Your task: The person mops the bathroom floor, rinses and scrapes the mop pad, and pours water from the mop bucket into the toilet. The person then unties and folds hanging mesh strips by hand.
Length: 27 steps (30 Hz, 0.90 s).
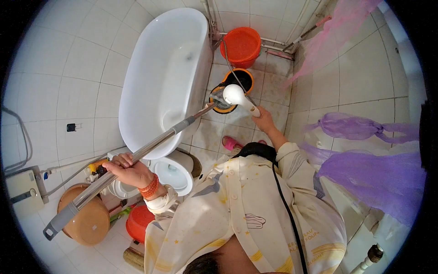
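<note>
In the head view my left hand is wrapped round a long metal mop handle with grey plastic grips. The handle slants across from lower left, and its far end reaches the black and orange mop bucket on the floor. Part of the mop head shows in the bucket's nearer compartment; the rest is hidden. My right hand grips a white shower head by its handle, just above that compartment. A grey hose runs behind it toward the wall pipes.
A white bathtub stands on the left, with a toilet close to me. An orange-red bucket is in the far corner. Purple netting hangs at right. A brown basin and red basin lie lower left.
</note>
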Tool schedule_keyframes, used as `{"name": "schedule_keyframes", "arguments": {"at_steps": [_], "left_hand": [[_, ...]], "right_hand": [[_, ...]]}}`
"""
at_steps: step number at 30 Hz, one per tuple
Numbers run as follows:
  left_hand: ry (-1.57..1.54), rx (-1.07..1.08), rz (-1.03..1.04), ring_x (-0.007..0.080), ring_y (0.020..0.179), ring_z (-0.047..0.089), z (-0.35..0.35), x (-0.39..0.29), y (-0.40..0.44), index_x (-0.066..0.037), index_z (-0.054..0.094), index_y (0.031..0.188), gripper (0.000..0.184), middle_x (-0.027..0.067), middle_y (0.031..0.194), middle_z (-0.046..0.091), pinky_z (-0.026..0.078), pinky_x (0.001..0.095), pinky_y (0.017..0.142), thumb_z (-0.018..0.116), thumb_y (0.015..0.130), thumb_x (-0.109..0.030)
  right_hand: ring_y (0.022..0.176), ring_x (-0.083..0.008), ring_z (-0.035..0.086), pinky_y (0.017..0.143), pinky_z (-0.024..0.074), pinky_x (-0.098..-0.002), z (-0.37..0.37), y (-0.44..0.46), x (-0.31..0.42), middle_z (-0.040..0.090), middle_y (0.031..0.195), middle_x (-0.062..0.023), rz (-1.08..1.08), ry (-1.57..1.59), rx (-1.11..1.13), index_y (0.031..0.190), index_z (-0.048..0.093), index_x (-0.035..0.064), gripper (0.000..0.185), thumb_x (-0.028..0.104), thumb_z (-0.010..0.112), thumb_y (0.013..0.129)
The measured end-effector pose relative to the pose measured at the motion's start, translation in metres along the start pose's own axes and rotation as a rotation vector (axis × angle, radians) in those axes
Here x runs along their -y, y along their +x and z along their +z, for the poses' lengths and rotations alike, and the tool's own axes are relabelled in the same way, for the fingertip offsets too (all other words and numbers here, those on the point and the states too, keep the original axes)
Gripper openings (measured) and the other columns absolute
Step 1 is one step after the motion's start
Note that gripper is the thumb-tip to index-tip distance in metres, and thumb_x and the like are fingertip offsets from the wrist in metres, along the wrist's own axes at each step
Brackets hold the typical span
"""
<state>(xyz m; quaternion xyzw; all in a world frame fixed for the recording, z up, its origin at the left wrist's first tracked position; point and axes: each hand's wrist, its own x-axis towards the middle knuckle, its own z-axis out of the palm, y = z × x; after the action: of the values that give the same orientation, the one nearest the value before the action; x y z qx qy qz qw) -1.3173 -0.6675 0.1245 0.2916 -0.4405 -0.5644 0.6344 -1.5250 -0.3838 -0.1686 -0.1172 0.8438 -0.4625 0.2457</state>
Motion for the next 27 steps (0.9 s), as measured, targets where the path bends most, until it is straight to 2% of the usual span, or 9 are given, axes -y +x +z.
{"name": "schedule_keyframes", "arguments": {"at_steps": [7, 11, 15, 17, 21, 23, 27], "left_hand": [[0.007, 0.011, 0.008, 0.0059, 0.045, 0.024, 0.000, -0.001, -0.001, -0.016, 0.029, 0.060, 0.042, -0.0046, 0.050, 0.026, 0.024, 0.0202, 0.044, 0.047, 0.092, -0.037], [-0.007, 0.025, 0.007, 0.0055, 0.045, 0.024, -0.002, 0.000, 0.000, -0.015, 0.036, 0.064, 0.037, -0.0046, 0.051, 0.026, 0.023, 0.0199, 0.044, 0.047, 0.092, -0.037], [-0.034, 0.053, 0.005, 0.0054, 0.044, 0.024, -0.007, 0.003, 0.002, -0.015, 0.039, 0.071, 0.031, -0.0049, 0.051, 0.026, 0.023, 0.0198, 0.044, 0.047, 0.092, -0.037], [-0.027, 0.043, 0.000, 0.0055, 0.044, 0.024, -0.006, 0.001, 0.003, -0.015, 0.038, 0.070, 0.032, -0.0049, 0.050, 0.026, 0.023, 0.0198, 0.044, 0.047, 0.092, -0.037], [-0.016, 0.034, -0.005, 0.0055, 0.044, 0.024, -0.009, 0.002, 0.004, -0.015, 0.037, 0.070, 0.033, -0.0050, 0.050, 0.026, 0.023, 0.0199, 0.044, 0.047, 0.092, -0.038], [-0.011, 0.024, -0.005, 0.0056, 0.044, 0.024, -0.008, 0.002, 0.004, -0.015, 0.037, 0.069, 0.033, -0.0049, 0.050, 0.026, 0.023, 0.0201, 0.044, 0.047, 0.092, -0.038], [0.004, 0.019, 0.005, 0.0058, 0.044, 0.024, -0.010, 0.003, 0.004, -0.015, 0.036, 0.067, 0.035, -0.0047, 0.050, 0.027, 0.024, 0.0208, 0.044, 0.046, 0.092, -0.039]], "right_hand": [[0.085, -0.0284, 0.059, 0.076, 0.0449, -0.0362, 0.002, -0.003, 0.004, 0.062, 0.091, -0.0147, -0.031, -0.050, -0.031, 0.102, 0.058, 0.0062, 0.034, 0.013, 0.061, 0.069], [0.088, -0.0314, 0.059, 0.077, 0.0449, -0.0371, 0.003, 0.000, 0.001, 0.061, 0.093, -0.0170, -0.041, -0.073, -0.047, 0.102, 0.057, 0.0060, 0.035, 0.014, 0.061, 0.069], [0.088, -0.0306, 0.059, 0.077, 0.0449, -0.0369, 0.000, 0.000, 0.008, 0.062, 0.095, -0.0165, -0.042, -0.087, -0.044, 0.104, 0.056, 0.0063, 0.036, 0.014, 0.061, 0.069], [0.089, -0.0300, 0.059, 0.078, 0.0448, -0.0365, 0.001, 0.003, 0.004, 0.061, 0.096, -0.0169, 0.045, -0.046, -0.062, 0.106, 0.056, 0.0055, 0.038, 0.013, 0.060, 0.070], [0.090, -0.0288, 0.059, 0.079, 0.0446, -0.0357, -0.001, 0.005, 0.000, 0.061, 0.096, -0.0174, 0.001, 0.004, -0.113, 0.109, 0.055, 0.0027, 0.040, 0.012, 0.060, 0.070], [0.090, -0.0280, 0.059, 0.079, 0.0446, -0.0353, 0.003, 0.014, -0.015, 0.061, 0.096, -0.0180, -0.028, -0.089, -0.183, 0.110, 0.053, 0.0002, 0.043, 0.012, 0.061, 0.070], [0.089, -0.0283, 0.060, 0.078, 0.0450, -0.0360, -0.005, 0.018, -0.010, 0.061, 0.096, -0.0176, -0.016, -0.037, -0.149, 0.111, 0.053, 0.0008, 0.043, 0.013, 0.062, 0.071]]}}
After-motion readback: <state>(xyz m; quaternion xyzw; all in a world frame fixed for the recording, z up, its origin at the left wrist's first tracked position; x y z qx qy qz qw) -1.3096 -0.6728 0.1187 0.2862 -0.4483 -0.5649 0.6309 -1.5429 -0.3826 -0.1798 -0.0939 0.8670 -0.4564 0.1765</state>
